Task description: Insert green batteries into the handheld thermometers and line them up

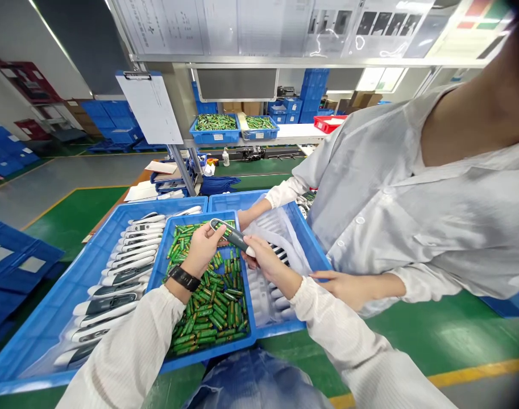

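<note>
While both hands clamp the thermometer (233,236), left hand (203,247) at 9 o'clock, right hand (263,258) at 3, alignment matters. Loose fingers could probably drop it among the batteries (208,307).

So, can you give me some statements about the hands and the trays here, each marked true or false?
1. Both hands, left hand and right hand, hold one grey device. True.
2. The middle tray holds red batteries. False: the batteries are green.
3. The left wrist wears a black watch. True.
4. The left tray holds bottles. False: rows of white and grey devices.
5. A co-worker stands at the right. True.
</note>
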Available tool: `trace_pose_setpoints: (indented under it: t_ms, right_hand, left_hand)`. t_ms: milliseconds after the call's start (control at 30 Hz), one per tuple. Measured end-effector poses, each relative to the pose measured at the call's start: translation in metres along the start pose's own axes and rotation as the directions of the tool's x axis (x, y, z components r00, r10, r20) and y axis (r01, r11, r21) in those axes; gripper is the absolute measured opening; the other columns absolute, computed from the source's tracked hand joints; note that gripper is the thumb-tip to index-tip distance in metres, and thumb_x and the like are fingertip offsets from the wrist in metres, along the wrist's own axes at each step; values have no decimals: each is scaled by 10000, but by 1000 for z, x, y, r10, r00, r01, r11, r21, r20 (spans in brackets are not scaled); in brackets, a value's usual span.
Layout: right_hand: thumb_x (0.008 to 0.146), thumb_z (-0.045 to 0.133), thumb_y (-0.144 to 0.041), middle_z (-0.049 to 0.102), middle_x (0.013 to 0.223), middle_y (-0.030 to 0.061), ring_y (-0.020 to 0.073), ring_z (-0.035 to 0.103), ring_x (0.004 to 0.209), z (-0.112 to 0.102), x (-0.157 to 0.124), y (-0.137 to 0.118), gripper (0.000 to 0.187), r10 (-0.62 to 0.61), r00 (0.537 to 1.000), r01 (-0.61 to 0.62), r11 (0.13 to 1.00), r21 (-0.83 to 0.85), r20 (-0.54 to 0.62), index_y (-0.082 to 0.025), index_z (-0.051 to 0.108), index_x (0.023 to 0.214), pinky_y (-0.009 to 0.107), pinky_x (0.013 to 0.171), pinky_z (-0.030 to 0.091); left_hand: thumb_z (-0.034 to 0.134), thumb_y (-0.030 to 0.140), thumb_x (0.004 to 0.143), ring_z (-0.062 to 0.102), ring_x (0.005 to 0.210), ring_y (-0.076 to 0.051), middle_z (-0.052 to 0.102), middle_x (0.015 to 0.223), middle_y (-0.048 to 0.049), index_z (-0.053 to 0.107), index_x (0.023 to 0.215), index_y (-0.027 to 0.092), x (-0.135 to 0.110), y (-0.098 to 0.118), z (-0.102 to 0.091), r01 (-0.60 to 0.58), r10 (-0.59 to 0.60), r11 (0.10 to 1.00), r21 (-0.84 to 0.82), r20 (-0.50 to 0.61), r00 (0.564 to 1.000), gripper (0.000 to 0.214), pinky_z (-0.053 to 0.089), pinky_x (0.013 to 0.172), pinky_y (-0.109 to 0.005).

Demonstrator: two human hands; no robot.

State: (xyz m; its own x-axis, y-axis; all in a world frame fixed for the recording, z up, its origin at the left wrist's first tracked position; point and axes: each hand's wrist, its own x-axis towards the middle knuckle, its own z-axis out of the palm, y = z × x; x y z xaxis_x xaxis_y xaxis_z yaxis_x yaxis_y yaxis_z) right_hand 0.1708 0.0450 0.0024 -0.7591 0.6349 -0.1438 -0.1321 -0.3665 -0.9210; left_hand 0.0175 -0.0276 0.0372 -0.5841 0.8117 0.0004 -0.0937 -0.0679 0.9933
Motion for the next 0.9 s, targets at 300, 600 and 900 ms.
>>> trace_pose_setpoints:
  t_ms: [300,600,900]
  right_hand:
    - [831,633,-460,564,558,-49,71,331,341,0,-1,-5,265,4,1000,-4,1000,-19,8,-210,544,827,229,360,209]
    - [848,612,-523,578,570,-30,74,336,350,0,-1,-4,322,-14,1000,15,996,-91,15,-205,567,829,232,356,199]
    - [864,607,-550,563,571,-26,111,412,454,3,-3,6,323,-83,996,77,968,-240,-12,-228,608,889,233,430,261]
  left_hand:
    - [786,469,696,676,823,-193,709,881,-47,635,944,151,-3,5,1,-16,15,1000,22,40,999,430,596,727,-319]
    - [758,441,721,675,885,-190,710,945,-33,631,966,181,-9,7,6,18,-17,1000,-24,39,999,380,573,776,-297]
    - [840,474,653,668,763,-161,714,848,-25,664,922,160,-8,4,2,44,-45,997,-65,-8,999,449,550,691,-260]
